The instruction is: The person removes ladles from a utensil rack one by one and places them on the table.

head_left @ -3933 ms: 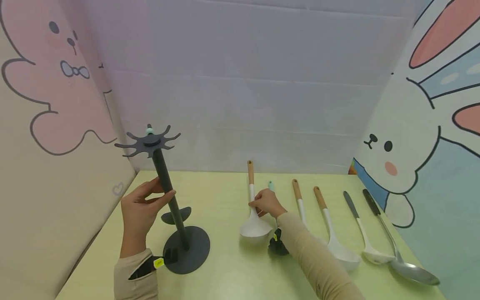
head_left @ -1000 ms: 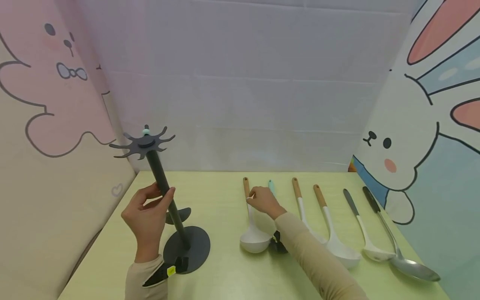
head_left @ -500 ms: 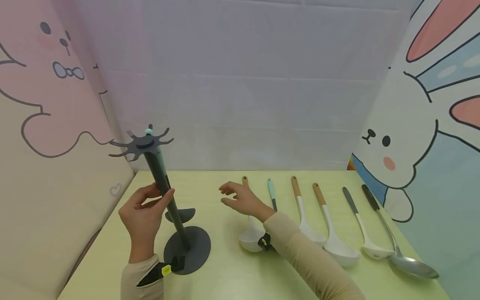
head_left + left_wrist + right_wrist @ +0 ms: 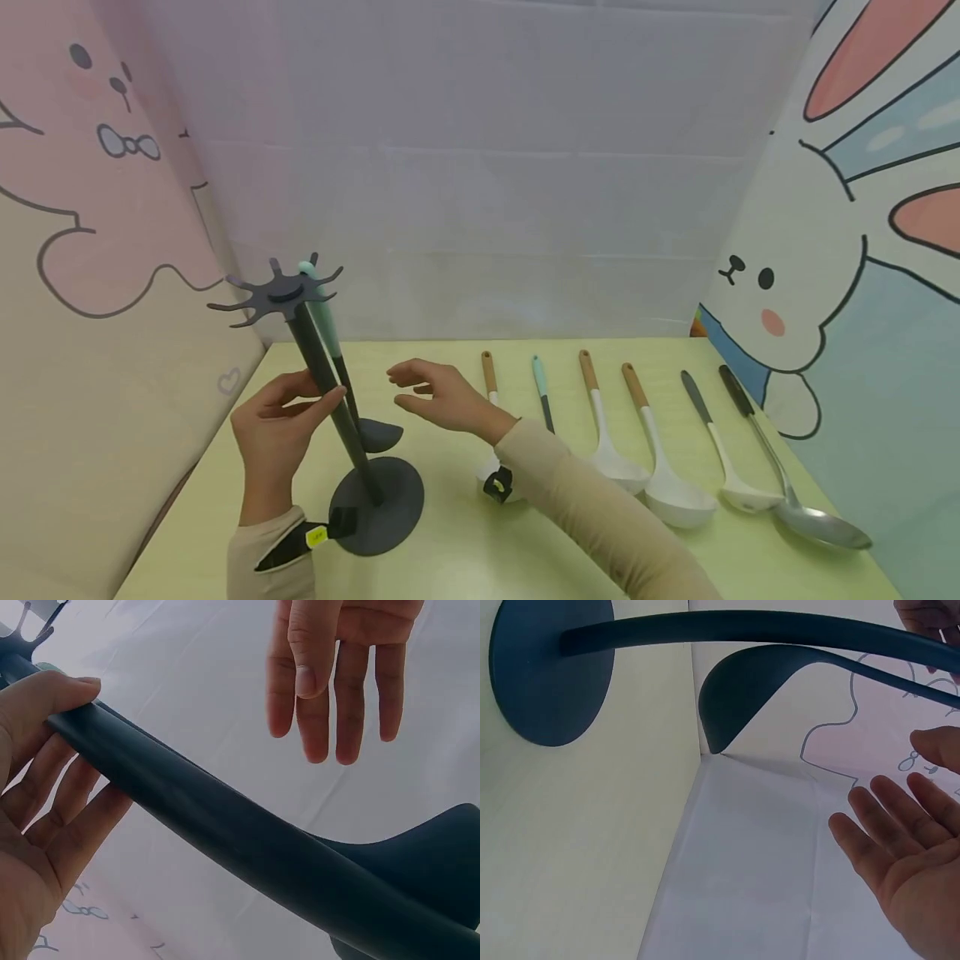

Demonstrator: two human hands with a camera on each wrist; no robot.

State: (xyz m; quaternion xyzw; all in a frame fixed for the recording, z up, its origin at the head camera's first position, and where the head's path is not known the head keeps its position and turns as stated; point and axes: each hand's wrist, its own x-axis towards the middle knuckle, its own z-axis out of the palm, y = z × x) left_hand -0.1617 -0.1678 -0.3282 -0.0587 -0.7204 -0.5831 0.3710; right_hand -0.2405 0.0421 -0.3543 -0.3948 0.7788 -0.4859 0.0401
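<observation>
My left hand (image 4: 277, 437) grips the dark pole (image 4: 316, 357) of a utensil stand between thumb and fingers. Its top is a ring of curved hooks (image 4: 281, 292). From one hook, behind the pole to the right, hangs a dark ladle (image 4: 381, 435) with a mint handle; the right wrist view shows its bowl (image 4: 742, 690) beside the pole. My right hand (image 4: 446, 400) is in the air right of the stand, fingers extended and holding nothing. Beneath that forearm lies a white ladle (image 4: 488, 372) with a wooden handle, its bowl mostly hidden by the wrist camera.
The stand's round base (image 4: 397, 508) sits on the pale table (image 4: 442, 550). To the right lie a mint-handled utensil (image 4: 540, 377), two white wooden-handled utensils (image 4: 611, 467) (image 4: 678, 502), a grey-handled white ladle (image 4: 750, 498) and a steel spoon (image 4: 821, 529). Fabric walls (image 4: 480, 208) surround the table.
My right hand has let go of the wooden-handled white ladle, which now lies closer to me, and moved left towards the stand. The hooks have turned, carrying the hanging ladle rightward. My left hand still holds the pole.
</observation>
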